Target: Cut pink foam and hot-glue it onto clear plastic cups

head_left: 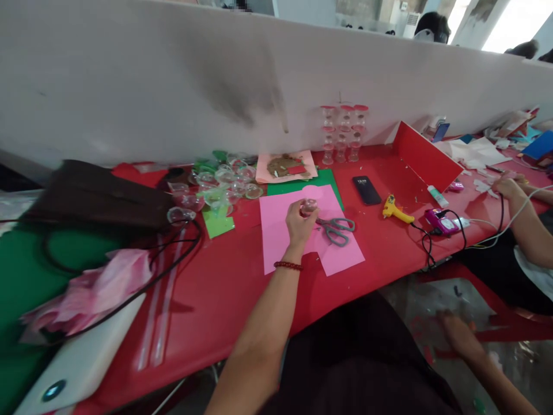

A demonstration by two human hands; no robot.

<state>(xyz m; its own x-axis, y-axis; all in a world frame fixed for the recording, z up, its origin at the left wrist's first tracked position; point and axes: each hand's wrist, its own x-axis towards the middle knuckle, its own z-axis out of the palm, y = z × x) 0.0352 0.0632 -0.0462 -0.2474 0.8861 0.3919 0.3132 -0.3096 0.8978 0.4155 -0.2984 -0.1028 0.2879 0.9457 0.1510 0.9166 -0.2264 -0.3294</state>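
Note:
My left hand (300, 222), with a bead bracelet at the wrist, is closed around a small clear plastic cup (309, 206). It holds the cup over a pink paper sheet (279, 236) that has a piece cut out of its near edge. Beside the hand, on the pink sheet, lies a pair of grey-handled scissors (336, 230). A green sheet (332, 178) shows from under the pink one. My right hand (455, 333) is low at the right, below the table edge and near a red stool (510, 331). Motion blurs its fingers.
Clear plastic cups (228, 181) cluster at left. Stacked cups with red discs (341, 135) stand against the white partition. A phone (366, 190), a yellow glue gun (396, 210) and a purple power strip (440, 222) with cables lie rightward. A co-worker's arm (527, 225) is at far right.

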